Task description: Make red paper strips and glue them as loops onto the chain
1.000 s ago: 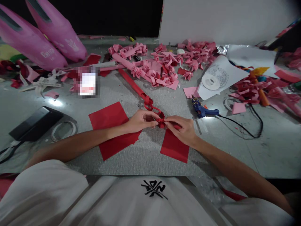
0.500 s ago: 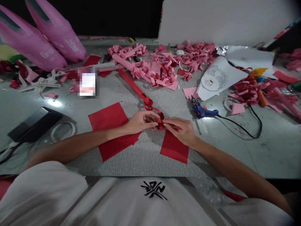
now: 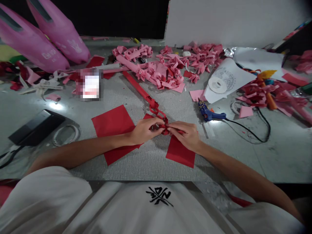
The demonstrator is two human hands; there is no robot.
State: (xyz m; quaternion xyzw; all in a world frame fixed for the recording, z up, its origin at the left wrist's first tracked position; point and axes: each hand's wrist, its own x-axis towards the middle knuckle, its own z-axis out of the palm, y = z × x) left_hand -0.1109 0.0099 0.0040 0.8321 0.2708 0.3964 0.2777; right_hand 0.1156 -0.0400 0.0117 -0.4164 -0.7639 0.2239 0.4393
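Observation:
A chain of curled red paper loops [image 3: 158, 113] runs from a long red paper strip [image 3: 136, 86] down to my fingers. My left hand [image 3: 147, 130] pinches the chain's lower end from the left, thumb and fingertips closed. From the right, my right hand [image 3: 184, 133] pinches the same red paper, its fingertips close to those of the left. The paper between the fingertips is partly hidden. Flat red sheets [image 3: 113, 122] lie under my left wrist, and another red sheet [image 3: 180, 152] lies below my right hand.
Pink paper curls and flowers [image 3: 158, 73] are heaped at the back. A blue glue gun [image 3: 211, 115] with a black cord and a ribbon roll [image 3: 217, 85] lie right. At left are a black device [image 3: 36, 127], a white ring [image 3: 65, 135] and pink bags [image 3: 46, 48].
My left hand has shifted slightly down and its fingers have drawn in on the red paper, baring more red paper behind it. My right hand has moved slightly left.

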